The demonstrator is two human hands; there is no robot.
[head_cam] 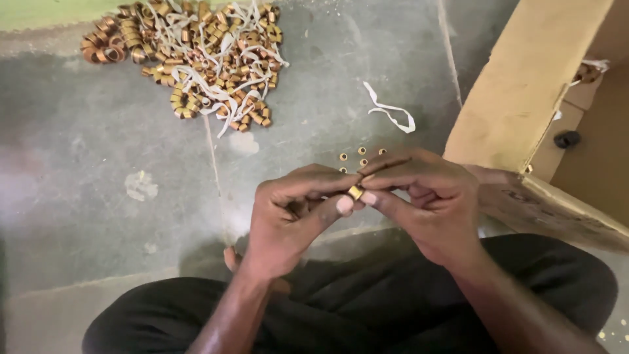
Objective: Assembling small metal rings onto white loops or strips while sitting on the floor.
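Now my left hand (295,210) and my right hand (426,196) meet above my lap, both pinching one small brass ring (356,192) between thumb tips and forefingers, while loose rings (360,156) lie on the floor (98,151) just beyond.

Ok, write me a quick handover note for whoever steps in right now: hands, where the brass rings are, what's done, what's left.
Left hand and right hand: both pinch one small brass ring between thumbs and fingertips, above the lap.
Loose rings: a few lie apart on the floor just beyond the hands.
Big pile: many brass rings tangled with white strips, far left on the concrete floor.
One white strip lies alone; an open cardboard box stands at right.
Done: a few rings set apart.
Left: most of the pile looks untouched.
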